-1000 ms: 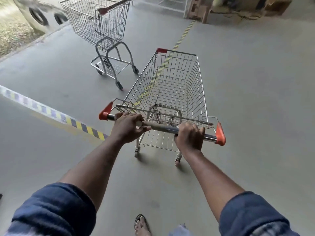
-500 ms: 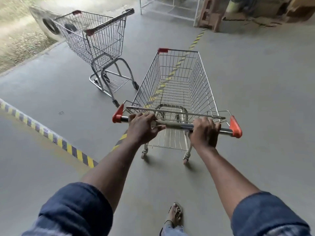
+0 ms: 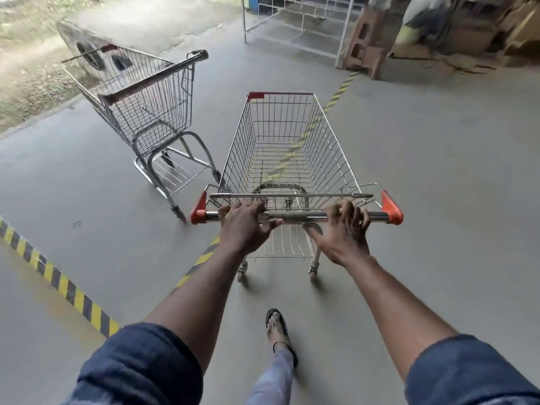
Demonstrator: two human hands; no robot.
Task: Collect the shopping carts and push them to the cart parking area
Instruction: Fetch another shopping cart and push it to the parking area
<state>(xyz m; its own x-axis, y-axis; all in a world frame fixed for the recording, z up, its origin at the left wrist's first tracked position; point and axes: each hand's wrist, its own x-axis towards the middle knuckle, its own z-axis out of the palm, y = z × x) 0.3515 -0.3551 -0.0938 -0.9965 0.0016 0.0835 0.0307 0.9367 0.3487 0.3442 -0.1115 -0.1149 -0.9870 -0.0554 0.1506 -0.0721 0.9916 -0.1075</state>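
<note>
Wire cart [image 3: 287,168] | left hand [image 3: 244,229] and right hand [image 3: 344,232] clamped on its handle [image 3: 298,215] | second cart [image 3: 152,106] near, front-left

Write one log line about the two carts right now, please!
held cart: empty, upright | left hand: grips handle bar | right hand: grips handle bar | second cart: ahead-left, not nested | striped tape: on floor

Arms outstretched, left hand [image 3: 245,228], right hand [image 3: 344,230] grip handle [image 3: 298,216]
</note>
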